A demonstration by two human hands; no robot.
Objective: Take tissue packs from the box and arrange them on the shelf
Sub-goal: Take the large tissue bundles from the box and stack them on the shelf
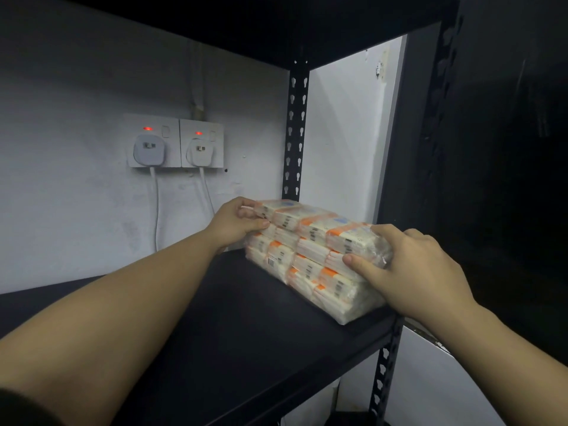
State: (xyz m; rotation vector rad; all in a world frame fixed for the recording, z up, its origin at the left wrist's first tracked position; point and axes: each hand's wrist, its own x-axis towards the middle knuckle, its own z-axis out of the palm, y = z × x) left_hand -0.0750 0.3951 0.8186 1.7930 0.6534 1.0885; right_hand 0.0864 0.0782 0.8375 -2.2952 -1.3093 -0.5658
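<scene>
I have the top clear-wrapped bundle of white-and-orange tissue packs [319,229] between both hands on the stack at the black metal shelf [233,318]'s right end. Its long axis runs back-left to front-right. My left hand [236,222] pinches the far end and my right hand [408,265] curls over the near end, both arms outstretched.

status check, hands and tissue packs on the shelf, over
Left hand and right hand grip opposite ends of top tissue pack bundle. It sits on lower bundle, black shelf. Nothing in the way.
</scene>
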